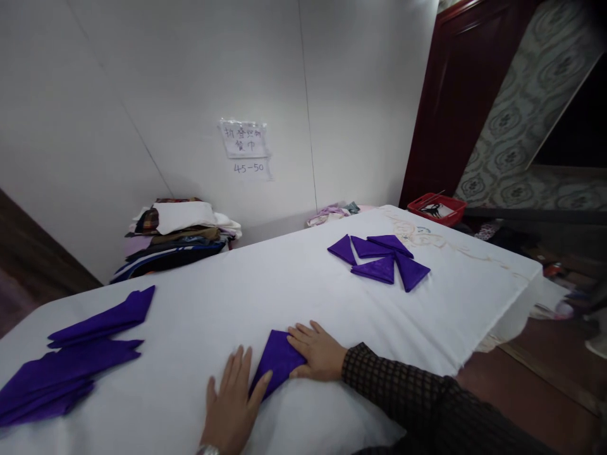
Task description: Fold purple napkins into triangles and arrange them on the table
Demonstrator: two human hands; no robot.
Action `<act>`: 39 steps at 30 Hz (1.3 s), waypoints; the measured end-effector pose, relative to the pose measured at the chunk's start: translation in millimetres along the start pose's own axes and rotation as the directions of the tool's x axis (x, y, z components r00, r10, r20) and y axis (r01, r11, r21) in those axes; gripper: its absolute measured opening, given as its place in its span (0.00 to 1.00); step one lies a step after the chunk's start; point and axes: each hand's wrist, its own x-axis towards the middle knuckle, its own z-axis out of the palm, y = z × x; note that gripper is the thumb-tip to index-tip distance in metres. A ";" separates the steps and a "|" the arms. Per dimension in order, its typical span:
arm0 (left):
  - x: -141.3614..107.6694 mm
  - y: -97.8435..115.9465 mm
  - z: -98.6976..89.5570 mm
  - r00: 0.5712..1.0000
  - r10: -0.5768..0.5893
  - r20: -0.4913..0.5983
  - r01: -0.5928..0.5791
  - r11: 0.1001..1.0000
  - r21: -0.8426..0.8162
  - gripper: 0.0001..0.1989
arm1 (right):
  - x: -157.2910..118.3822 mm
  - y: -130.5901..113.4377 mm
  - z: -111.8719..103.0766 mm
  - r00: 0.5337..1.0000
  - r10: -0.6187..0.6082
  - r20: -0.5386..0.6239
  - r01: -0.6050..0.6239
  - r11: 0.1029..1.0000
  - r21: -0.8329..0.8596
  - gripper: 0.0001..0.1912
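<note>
A folded purple napkin (279, 359) lies flat on the white-covered table (227, 297), close to the front edge. My left hand (232, 401) rests flat beside it with fingers spread, its thumb on the napkin's lower left edge. On the napkin's right corner lie the fingers of my right hand (315, 352), stretched out and grasping nothing. Several purple triangles (374, 270) sit folded in a group farther back on the right. Toward the left end are loosely folded purple cloths (61, 373) and another purple cloth (107, 320) behind them.
Behind the table's left side is a stack of clothes (183, 237). A red basket (439, 210) holding scissors stands past the far right corner. A handwritten paper sign (245, 140) hangs on the wall. Light cloths (329, 215) show at the back edge.
</note>
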 end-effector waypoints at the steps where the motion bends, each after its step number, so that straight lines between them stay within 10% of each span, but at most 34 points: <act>1: 9.1 11.7 -3.7 1.000 0.007 -0.011 -0.007 1.000 0.003 0.30 | 0.1 -0.5 -0.3 1.000 0.001 -0.005 -0.001 1.000 -0.007 0.41; 7: 39.0 50.8 3.4 0.983 0.107 0.148 -0.107 0.994 -0.007 0.34 | -0.4 -0.6 -0.4 1.000 -0.007 -0.024 0.006 0.998 -0.060 0.39; 32: -23.4 -29.8 21.4 0.993 -0.113 0.025 0.111 0.991 0.071 0.27 | -2.1 1.3 -1.6 1.000 0.003 0.013 -0.003 1.000 -0.013 0.42; 39: 10.8 16.7 0.7 0.997 0.047 -0.053 -0.044 0.998 0.045 0.29 | -0.8 1.6 -0.5 1.000 -0.007 0.009 0.007 0.999 -0.041 0.42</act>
